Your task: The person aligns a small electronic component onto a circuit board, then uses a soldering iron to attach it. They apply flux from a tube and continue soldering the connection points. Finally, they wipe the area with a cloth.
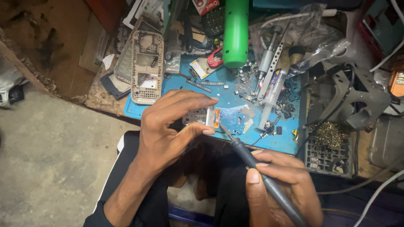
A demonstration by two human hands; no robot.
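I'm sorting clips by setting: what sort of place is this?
Most likely a small phone or electronics repair bench. The left hand pinches a small circuit board, the right hand holds a soldering iron, and a stripped phone frame lies on the blue work mat.

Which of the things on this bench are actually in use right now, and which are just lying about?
In use:
left hand pinching the small circuit board
right hand holding the soldering iron, tip at the board
blue mat

Lying about:
green cylinder
beige phone frame
syringe
brass wool
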